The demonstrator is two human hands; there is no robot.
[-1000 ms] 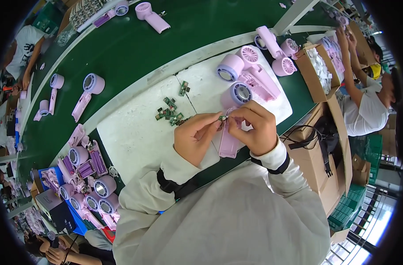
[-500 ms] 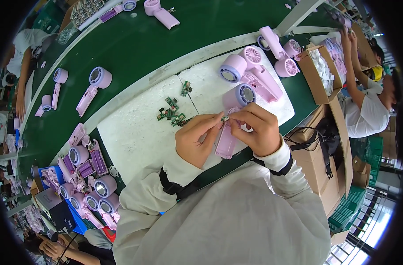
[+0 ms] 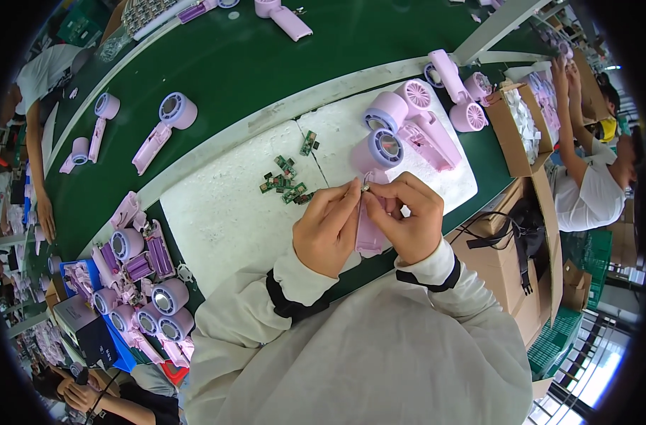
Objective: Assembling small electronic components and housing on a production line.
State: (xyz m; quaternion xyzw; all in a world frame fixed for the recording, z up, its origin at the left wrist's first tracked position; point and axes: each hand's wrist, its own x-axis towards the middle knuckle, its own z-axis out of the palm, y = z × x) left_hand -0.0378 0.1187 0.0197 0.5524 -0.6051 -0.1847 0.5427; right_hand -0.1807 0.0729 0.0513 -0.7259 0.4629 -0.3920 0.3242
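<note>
Over the open handle of a pink handheld fan (image 3: pixel 370 237), my left hand (image 3: pixel 326 230) and my right hand (image 3: pixel 410 218) meet at the fingertips. Both pinch a small circuit board (image 3: pixel 365 188), which the fingers mostly cover. A thin wire seems to run from it toward the fan's head (image 3: pixel 377 149), which points away from me with its lilac ring upward. To the left of the fan, several loose green circuit boards (image 3: pixel 284 185) lie in a cluster on a white foam board (image 3: pixel 217 212). One more green board (image 3: pixel 309 143) lies apart, just beyond them.
More pink fans (image 3: pixel 422 127) lie at the foam's far right. Fan parts crowd the left (image 3: pixel 142 269). A green conveyor belt (image 3: pixel 231 85) carries spaced-out fans. Cardboard boxes (image 3: pixel 507 258) stand at my right. Co-workers are at the left, right and lower left.
My view has shifted slightly, so the scene sits a little farther right. My hands stay together at the fan, with the board drawn close to the wire and more hidden by my fingers.
</note>
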